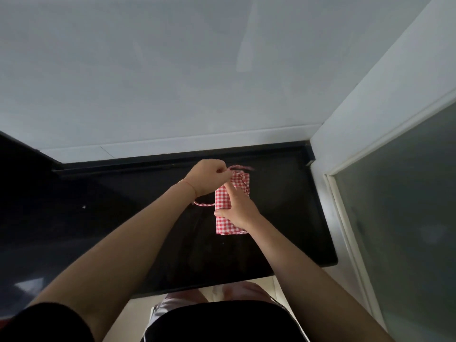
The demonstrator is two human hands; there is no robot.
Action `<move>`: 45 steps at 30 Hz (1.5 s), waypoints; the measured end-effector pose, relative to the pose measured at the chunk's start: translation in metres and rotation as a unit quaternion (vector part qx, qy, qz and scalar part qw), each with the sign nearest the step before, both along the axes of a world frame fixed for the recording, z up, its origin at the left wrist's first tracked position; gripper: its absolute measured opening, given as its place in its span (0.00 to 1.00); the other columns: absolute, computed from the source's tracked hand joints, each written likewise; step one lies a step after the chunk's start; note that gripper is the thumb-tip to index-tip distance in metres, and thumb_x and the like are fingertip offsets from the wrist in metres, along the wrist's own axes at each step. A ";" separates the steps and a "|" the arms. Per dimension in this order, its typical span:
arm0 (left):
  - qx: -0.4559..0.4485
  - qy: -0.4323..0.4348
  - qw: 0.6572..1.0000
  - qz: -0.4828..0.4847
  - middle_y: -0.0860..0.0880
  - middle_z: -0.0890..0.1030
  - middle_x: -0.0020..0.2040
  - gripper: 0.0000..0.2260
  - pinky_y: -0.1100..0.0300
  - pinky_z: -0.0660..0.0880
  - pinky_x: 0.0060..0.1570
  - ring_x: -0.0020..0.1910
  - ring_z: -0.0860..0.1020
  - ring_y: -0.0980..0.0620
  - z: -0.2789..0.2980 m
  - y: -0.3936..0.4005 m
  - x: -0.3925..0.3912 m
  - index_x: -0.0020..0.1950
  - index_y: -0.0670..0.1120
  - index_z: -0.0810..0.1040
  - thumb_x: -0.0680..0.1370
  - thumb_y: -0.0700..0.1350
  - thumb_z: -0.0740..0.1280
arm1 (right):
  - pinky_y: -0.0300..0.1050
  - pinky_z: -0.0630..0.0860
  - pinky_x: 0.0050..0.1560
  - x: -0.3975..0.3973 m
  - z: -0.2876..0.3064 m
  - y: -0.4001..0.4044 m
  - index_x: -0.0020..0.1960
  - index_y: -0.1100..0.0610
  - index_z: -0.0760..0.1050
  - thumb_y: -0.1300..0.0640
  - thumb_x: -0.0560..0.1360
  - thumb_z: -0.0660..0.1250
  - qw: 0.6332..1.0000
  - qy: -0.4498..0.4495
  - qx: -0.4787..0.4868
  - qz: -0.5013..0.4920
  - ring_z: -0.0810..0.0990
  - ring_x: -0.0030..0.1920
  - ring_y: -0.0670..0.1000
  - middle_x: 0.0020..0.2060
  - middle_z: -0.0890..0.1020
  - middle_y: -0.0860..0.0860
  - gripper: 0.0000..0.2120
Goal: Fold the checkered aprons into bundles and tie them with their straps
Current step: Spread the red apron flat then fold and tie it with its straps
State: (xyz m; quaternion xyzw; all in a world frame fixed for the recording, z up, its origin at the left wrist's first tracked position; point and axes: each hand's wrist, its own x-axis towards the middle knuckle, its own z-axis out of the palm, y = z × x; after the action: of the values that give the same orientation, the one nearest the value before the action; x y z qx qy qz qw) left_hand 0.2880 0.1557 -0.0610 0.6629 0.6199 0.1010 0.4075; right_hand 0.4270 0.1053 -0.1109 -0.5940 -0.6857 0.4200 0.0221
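Note:
A red-and-white checkered apron [225, 224], folded into a narrow upright bundle, lies on the black countertop [148, 230] right of centre. My right hand [238, 207] rests flat on the bundle's middle with fingers spread and straight, pressing it down. My left hand [206, 178] is at the bundle's far end, fingers curled, pinching a checkered strap [240, 167] that loops over the top. Another length of strap [203, 204] trails out to the left from under my left wrist.
A white tiled wall [197, 82] rises behind the counter. A white frame with a frosted glass panel [407, 206] closes the right side. The counter's front edge [202, 287] is near my body, and its right corner ends at about the frame.

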 end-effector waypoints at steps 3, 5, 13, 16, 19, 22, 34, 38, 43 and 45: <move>-0.023 0.018 0.999 0.035 0.44 0.78 0.37 0.15 0.52 0.76 0.41 0.34 0.74 0.51 0.008 -0.018 -0.015 0.43 0.40 0.78 0.82 0.50 0.61 | 0.54 0.67 0.70 0.000 0.004 0.000 0.81 0.43 0.45 0.51 0.75 0.73 1.000 0.001 -0.015 0.001 0.68 0.73 0.54 0.76 0.63 0.51 0.46; -0.034 0.084 0.996 0.028 0.45 0.79 0.40 0.15 0.56 0.73 0.38 0.35 0.74 0.52 0.010 -0.027 -0.028 0.44 0.43 0.78 0.83 0.51 0.59 | 0.55 0.65 0.71 0.002 0.004 0.001 0.81 0.44 0.46 0.51 0.75 0.73 1.000 -0.003 -0.022 -0.002 0.67 0.74 0.54 0.77 0.62 0.50 0.45; -0.190 0.158 0.969 0.021 0.45 0.82 0.47 0.14 0.55 0.74 0.46 0.45 0.79 0.48 -0.049 -0.067 -0.035 0.43 0.43 0.80 0.82 0.48 0.60 | 0.55 0.62 0.74 0.000 0.004 0.003 0.79 0.48 0.53 0.53 0.74 0.73 0.999 0.007 -0.035 -0.012 0.63 0.76 0.53 0.77 0.62 0.49 0.41; -0.156 0.155 0.972 0.082 0.47 0.81 0.44 0.12 0.57 0.77 0.45 0.43 0.79 0.51 -0.056 -0.067 -0.025 0.43 0.45 0.79 0.81 0.49 0.63 | 0.54 0.72 0.68 0.007 0.007 0.004 0.77 0.47 0.58 0.57 0.77 0.69 0.995 0.052 -0.049 -0.062 0.76 0.64 0.52 0.66 0.75 0.53 0.32; -0.122 0.114 0.976 0.143 0.50 0.81 0.49 0.05 0.59 0.77 0.49 0.47 0.78 0.53 -0.063 -0.072 -0.020 0.53 0.47 0.81 0.80 0.46 0.68 | 0.44 0.79 0.52 0.021 0.009 0.004 0.63 0.48 0.69 0.60 0.79 0.65 0.980 0.096 -0.031 -0.171 0.80 0.48 0.48 0.51 0.79 0.51 0.15; -0.102 0.052 0.970 0.215 0.50 0.80 0.48 0.04 0.59 0.75 0.48 0.47 0.77 0.52 -0.070 -0.078 -0.017 0.52 0.47 0.78 0.78 0.41 0.69 | 0.38 0.73 0.44 0.043 0.004 0.002 0.56 0.52 0.72 0.58 0.79 0.65 0.960 0.087 -0.008 -0.267 0.79 0.51 0.49 0.51 0.78 0.49 0.07; -0.168 -0.009 0.948 0.272 0.50 0.83 0.45 0.02 0.56 0.82 0.49 0.44 0.83 0.51 -0.077 -0.078 -0.002 0.47 0.47 0.81 0.77 0.40 0.70 | 0.51 0.78 0.60 0.046 -0.017 -0.012 0.61 0.57 0.73 0.43 0.75 0.71 0.948 0.004 -0.151 -0.282 0.79 0.54 0.53 0.55 0.79 0.53 0.23; -0.254 -0.147 0.866 0.404 0.46 0.84 0.45 0.08 0.49 0.82 0.53 0.47 0.85 0.45 -0.081 -0.075 0.005 0.52 0.40 0.82 0.80 0.43 0.66 | 0.50 0.78 0.59 0.044 -0.018 -0.013 0.59 0.58 0.72 0.44 0.75 0.72 0.943 -0.003 -0.139 -0.303 0.79 0.53 0.53 0.54 0.79 0.53 0.22; -0.335 -0.221 0.851 0.339 0.47 0.83 0.54 0.20 0.47 0.79 0.58 0.53 0.82 0.47 -0.074 -0.075 0.003 0.59 0.45 0.78 0.73 0.53 0.75 | 0.50 0.78 0.59 0.038 -0.021 -0.016 0.61 0.58 0.73 0.47 0.76 0.71 0.933 0.024 -0.139 -0.330 0.80 0.55 0.53 0.55 0.79 0.53 0.20; -0.331 -0.212 0.870 0.297 0.47 0.81 0.59 0.26 0.47 0.79 0.59 0.56 0.81 0.47 -0.073 -0.078 0.004 0.66 0.44 0.74 0.72 0.51 0.77 | 0.50 0.79 0.59 0.037 -0.023 -0.017 0.61 0.59 0.74 0.48 0.77 0.70 0.925 0.051 -0.144 -0.347 0.80 0.55 0.54 0.54 0.79 0.53 0.19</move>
State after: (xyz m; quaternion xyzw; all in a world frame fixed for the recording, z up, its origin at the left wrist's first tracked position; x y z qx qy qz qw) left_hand 0.2922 0.0773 -0.1341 0.2363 0.6835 0.1446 0.6753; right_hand 0.4640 0.0879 -0.1339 -0.7693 -0.3670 0.5100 0.1160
